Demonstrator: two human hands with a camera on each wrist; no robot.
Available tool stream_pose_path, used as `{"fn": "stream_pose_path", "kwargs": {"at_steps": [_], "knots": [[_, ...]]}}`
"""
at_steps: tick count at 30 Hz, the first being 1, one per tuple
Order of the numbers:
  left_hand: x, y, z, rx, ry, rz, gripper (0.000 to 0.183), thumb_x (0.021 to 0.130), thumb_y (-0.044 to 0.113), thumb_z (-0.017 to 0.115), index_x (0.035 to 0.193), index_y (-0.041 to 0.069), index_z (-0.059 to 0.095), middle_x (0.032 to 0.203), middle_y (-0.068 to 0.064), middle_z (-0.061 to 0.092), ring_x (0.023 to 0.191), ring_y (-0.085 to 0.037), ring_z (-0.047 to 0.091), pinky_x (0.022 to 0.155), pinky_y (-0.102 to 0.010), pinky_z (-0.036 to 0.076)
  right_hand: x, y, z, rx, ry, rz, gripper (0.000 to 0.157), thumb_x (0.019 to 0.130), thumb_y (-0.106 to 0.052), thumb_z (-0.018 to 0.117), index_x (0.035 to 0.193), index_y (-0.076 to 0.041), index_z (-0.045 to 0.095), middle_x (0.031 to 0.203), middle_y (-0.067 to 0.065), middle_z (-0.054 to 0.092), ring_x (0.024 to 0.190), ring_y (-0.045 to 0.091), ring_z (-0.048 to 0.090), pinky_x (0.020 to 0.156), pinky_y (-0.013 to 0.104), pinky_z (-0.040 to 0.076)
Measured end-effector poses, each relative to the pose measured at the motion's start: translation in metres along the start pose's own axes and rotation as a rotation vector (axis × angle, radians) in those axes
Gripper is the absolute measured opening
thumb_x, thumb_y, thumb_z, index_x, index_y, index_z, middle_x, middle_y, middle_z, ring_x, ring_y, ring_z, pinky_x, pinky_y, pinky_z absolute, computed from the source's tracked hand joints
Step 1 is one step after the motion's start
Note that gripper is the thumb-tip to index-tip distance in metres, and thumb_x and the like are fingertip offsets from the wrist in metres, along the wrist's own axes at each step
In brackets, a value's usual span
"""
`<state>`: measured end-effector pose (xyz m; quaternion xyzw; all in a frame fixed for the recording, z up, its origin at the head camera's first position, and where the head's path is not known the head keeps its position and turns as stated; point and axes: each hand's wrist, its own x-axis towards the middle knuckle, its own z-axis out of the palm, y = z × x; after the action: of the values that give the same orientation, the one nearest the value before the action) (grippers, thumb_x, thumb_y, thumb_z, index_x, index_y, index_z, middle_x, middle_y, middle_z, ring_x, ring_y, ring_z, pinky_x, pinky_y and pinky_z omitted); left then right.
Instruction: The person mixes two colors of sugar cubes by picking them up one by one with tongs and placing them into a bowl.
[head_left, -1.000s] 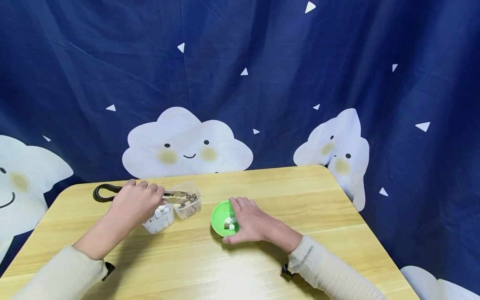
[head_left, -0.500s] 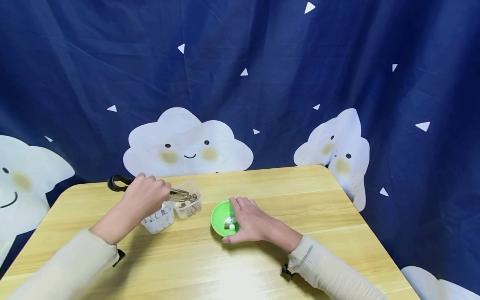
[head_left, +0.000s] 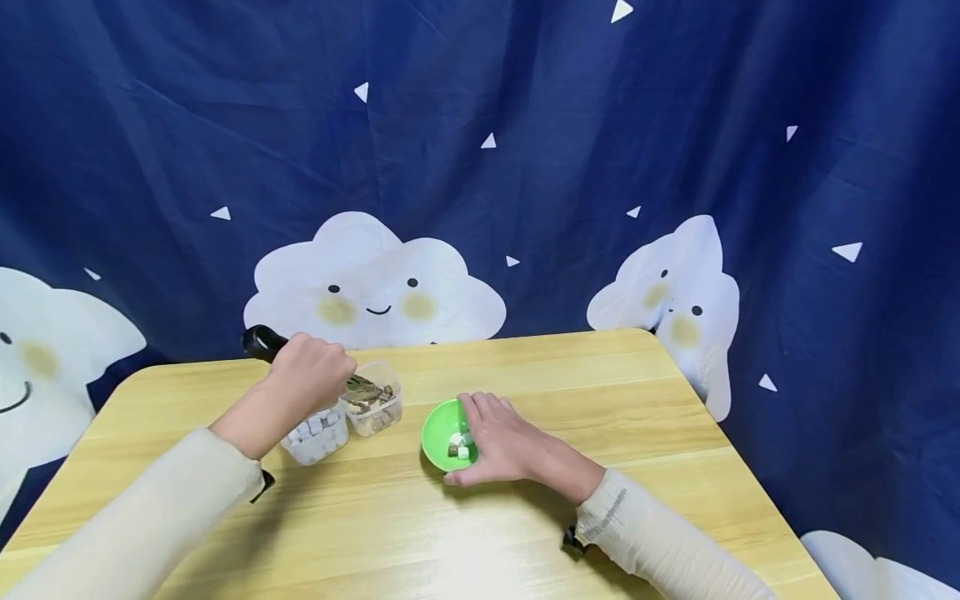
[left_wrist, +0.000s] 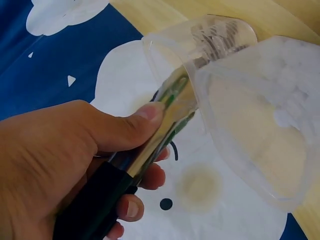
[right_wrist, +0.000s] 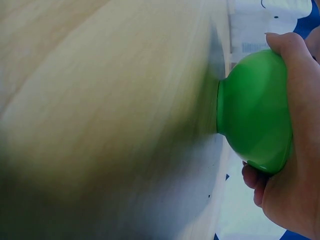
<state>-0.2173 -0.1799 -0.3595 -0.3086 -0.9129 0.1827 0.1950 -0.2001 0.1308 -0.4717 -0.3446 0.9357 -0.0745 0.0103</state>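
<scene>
My left hand (head_left: 311,375) grips metal tongs (left_wrist: 167,112) with a black handle (head_left: 262,342). The tongs slope down, their tips inside the clear container (head_left: 377,421) of brown and pale cubes; whether they pinch a cube I cannot tell. Just nearer me, a second clear container (head_left: 318,446) holds several white cubes (head_left: 313,427), partly under my left hand. My right hand (head_left: 501,442) holds the rim of a green bowl (right_wrist: 257,112), thumb at the near side and fingers at the far side. A few white and brown cubes (head_left: 459,448) lie in the bowl, which stands upright on the table.
The wooden table (head_left: 405,533) has rounded far corners. A dark blue curtain (head_left: 555,183) with white clouds hangs directly behind its far edge. Both containers stand side by side, left of the bowl.
My left hand has moved right and slightly away from me, tilting the tongs steeper, so their tips sit lower in the brown-cube container. My right hand and the bowl have stayed put.
</scene>
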Motion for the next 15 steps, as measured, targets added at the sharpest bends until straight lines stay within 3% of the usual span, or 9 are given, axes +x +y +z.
{"fn": "stream_pose_path", "kwargs": {"at_steps": [6, 11, 15], "knots": [[0.009, 0.005, -0.004, 0.004, -0.058, -0.005, 0.041, 0.076, 0.003, 0.073, 0.052, 0.017, 0.042, 0.05, 0.002, 0.044, 0.047, -0.014, 0.033, 0.044, -0.038, 0.045, 0.0, -0.001, -0.002, 0.002, -0.002, -0.003, 0.11, 0.071, -0.083, 0.067, 0.147, -0.009, 0.036, 0.114, 0.001, 0.052, 0.102, 0.014, 0.046, 0.089, 0.029, 0.042], [0.014, 0.009, -0.005, 0.02, -0.132, -0.011, 0.034, 0.078, 0.001, 0.07, 0.055, 0.015, 0.049, 0.054, -0.001, 0.052, 0.047, -0.017, 0.045, 0.048, -0.042, 0.05, 0.0, -0.002, -0.003, 0.003, -0.006, -0.002, 0.112, 0.071, -0.083, 0.066, 0.148, -0.008, 0.035, 0.115, 0.002, 0.052, 0.103, 0.014, 0.046, 0.089, 0.029, 0.042], [0.016, 0.012, -0.004, 0.037, -0.154, -0.008, 0.03, 0.077, 0.0, 0.069, 0.056, 0.015, 0.053, 0.055, -0.002, 0.056, 0.048, -0.018, 0.049, 0.049, -0.043, 0.051, 0.0, -0.001, -0.003, -0.004, -0.006, -0.003, 0.113, 0.071, -0.084, 0.065, 0.149, -0.008, 0.035, 0.115, 0.001, 0.052, 0.102, 0.014, 0.046, 0.089, 0.029, 0.041]]}}
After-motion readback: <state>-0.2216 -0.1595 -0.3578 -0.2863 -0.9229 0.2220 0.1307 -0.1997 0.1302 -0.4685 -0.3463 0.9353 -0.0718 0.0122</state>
